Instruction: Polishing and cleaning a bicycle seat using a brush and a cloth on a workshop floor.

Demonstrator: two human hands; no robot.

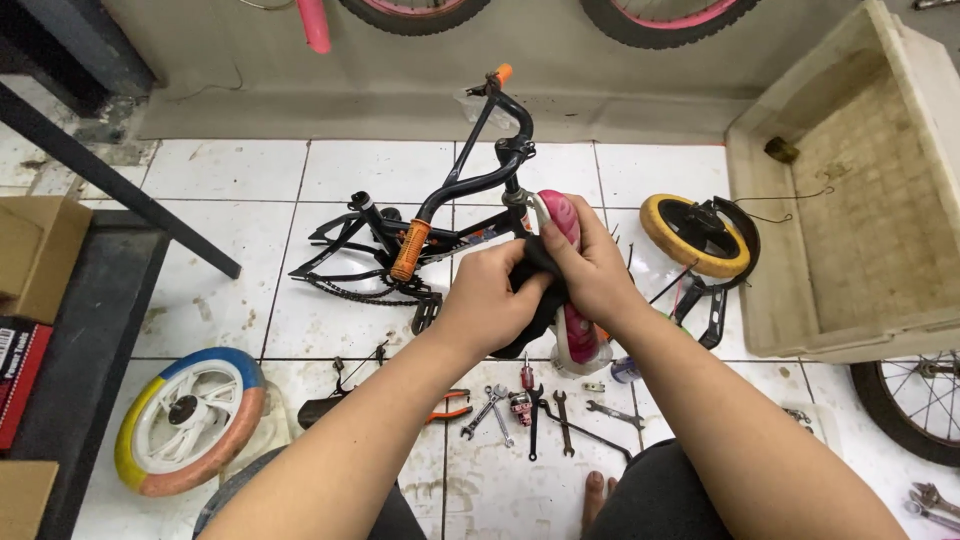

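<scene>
A small black bicycle frame (455, 190) with orange handlebar grips lies on the white tiled floor. Against it I hold a pink and white fender-shaped part (562, 215). My right hand (598, 268) grips this part from the right side. My left hand (490, 300) presses a black cloth (535, 262) against the part's left side. The lower end of the pink part (578, 345) shows below my hands.
Several wrenches and pliers (520, 405) lie on the tiles near my foot. A multicoloured wheel (190, 420) rests at lower left, a yellow wheel with stays (695, 235) at right. A dirty white tub (860, 190) stands at right; a dark bench (80, 330) and boxes at left.
</scene>
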